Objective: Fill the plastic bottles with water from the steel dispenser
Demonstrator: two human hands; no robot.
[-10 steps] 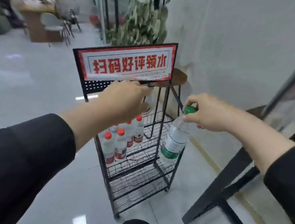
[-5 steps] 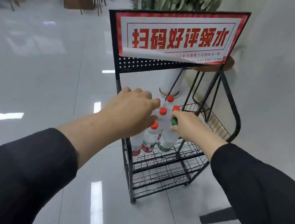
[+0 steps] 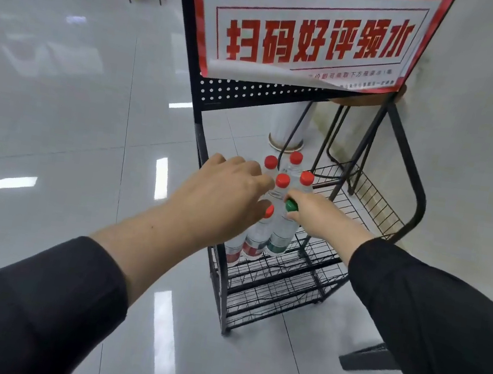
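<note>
A clear plastic bottle with a green cap and green label stands upright on the top shelf of a black wire rack. My right hand grips it by the cap and neck. Several clear bottles with red caps stand packed on the same shelf, just behind and left of it. My left hand hovers over the left side of the group, fingers apart, its fingertips at the red caps. No steel dispenser is in view.
A red and white sign tops the rack's perforated back panel. A stool and a white plant pot stand behind the rack by the wall. A dark table leg lies at the lower right. Glossy tiled floor spreads to the left.
My right hand carried the green-capped bottle down from beside the rack onto the top shelf next to the red-capped bottles. My left hand dropped from the sign's edge to the caps. The view came closer.
</note>
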